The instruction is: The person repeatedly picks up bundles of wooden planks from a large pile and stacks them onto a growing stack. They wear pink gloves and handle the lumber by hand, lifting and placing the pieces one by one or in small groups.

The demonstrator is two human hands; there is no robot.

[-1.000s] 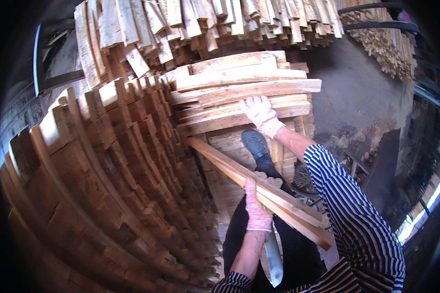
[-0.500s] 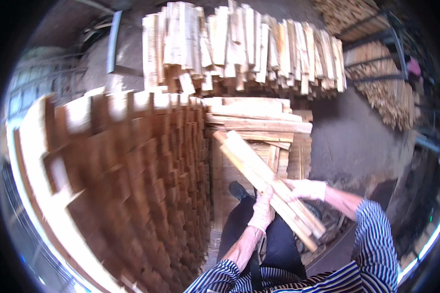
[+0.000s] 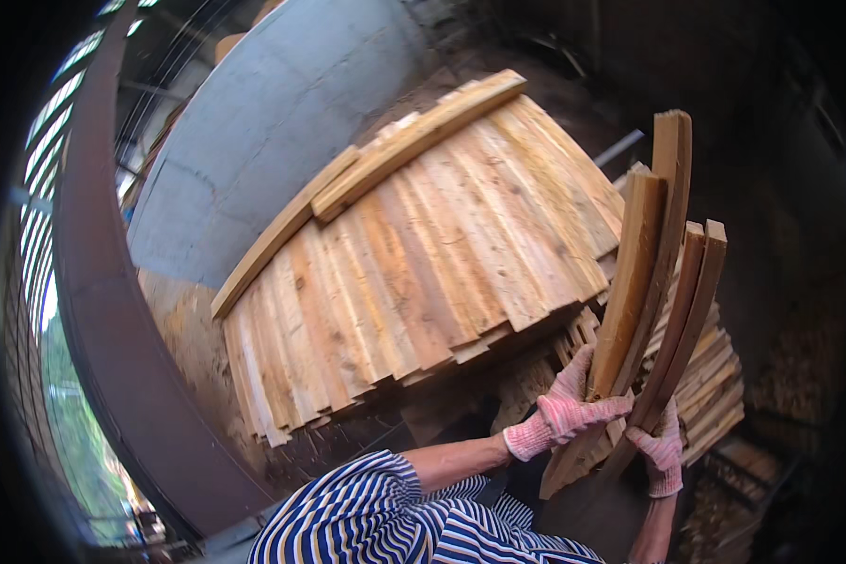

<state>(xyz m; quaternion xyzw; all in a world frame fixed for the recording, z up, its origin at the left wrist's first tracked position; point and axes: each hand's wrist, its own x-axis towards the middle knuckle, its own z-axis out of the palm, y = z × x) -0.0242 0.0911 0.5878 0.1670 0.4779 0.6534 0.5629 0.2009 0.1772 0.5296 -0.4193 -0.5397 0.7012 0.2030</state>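
Note:
Several long wooden boards stand steeply between my hands, splayed into two pairs. My left hand [image 3: 569, 406], in a pink-and-white knit glove, is closed on the left pair of boards [image 3: 622, 282], its fingers lying across their near faces. The right pair of boards [image 3: 688, 315] is gripped low down by my right hand [image 3: 663, 449], gloved the same way. Part of that hand is hidden behind the wood. Left of the boards lies a wide stack of planks [image 3: 414, 273] laid side by side, topped by two thick lengthwise strips [image 3: 418, 146].
A grey panel [image 3: 263, 132] rises behind the stack. On the left a broad dark brown beam [image 3: 113, 273] curves down past a barred opening. More stacked wood [image 3: 714, 395] sits behind the held boards at the right, in dim light.
The view has swung from the tall wood stack to the wide plank stack. The held boards have gone from a downward slant to nearly upright, at my right, and their upper ends have spread.

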